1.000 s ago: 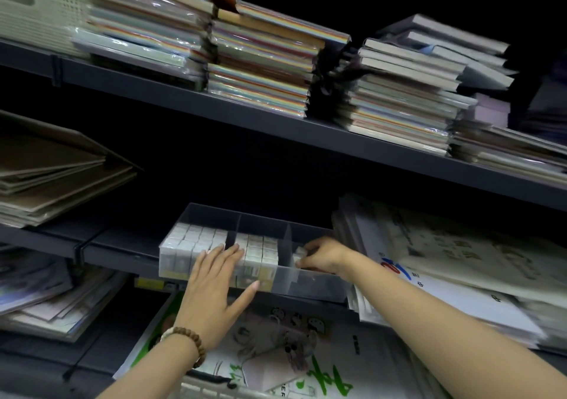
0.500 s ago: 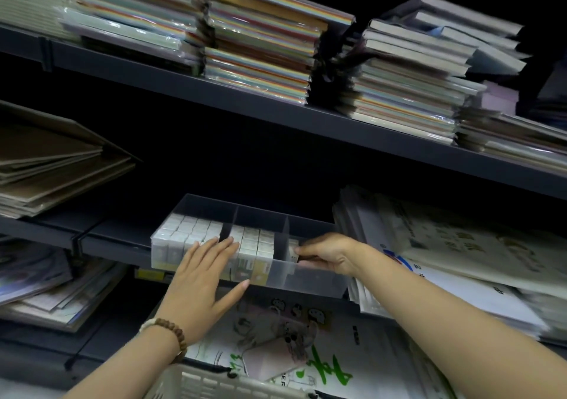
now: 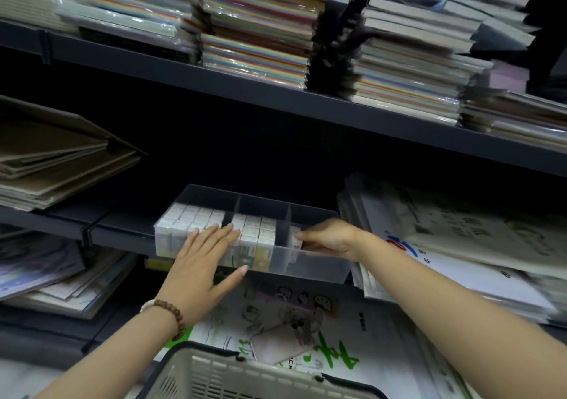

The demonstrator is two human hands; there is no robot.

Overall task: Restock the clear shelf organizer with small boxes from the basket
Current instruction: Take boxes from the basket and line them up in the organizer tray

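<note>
The dark middle shelf (image 3: 122,233) carries the clear organizer (image 3: 310,268), where the right hand (image 3: 329,239) pinches a small box (image 3: 296,240). Just right of that grip a slanting pile of white printed sheets (image 3: 460,245) lies on the same shelf. Well to the left of it sits a stack of brown folders (image 3: 55,165). Above the grip, the upper shelf (image 3: 276,97) bears rainbow-edged paper packs (image 3: 257,30) and, further right, stacked notebooks (image 3: 414,60). Below the grip lies a white sheet with green lettering (image 3: 337,360), and far down-left are loose booklets (image 3: 46,275).
</note>
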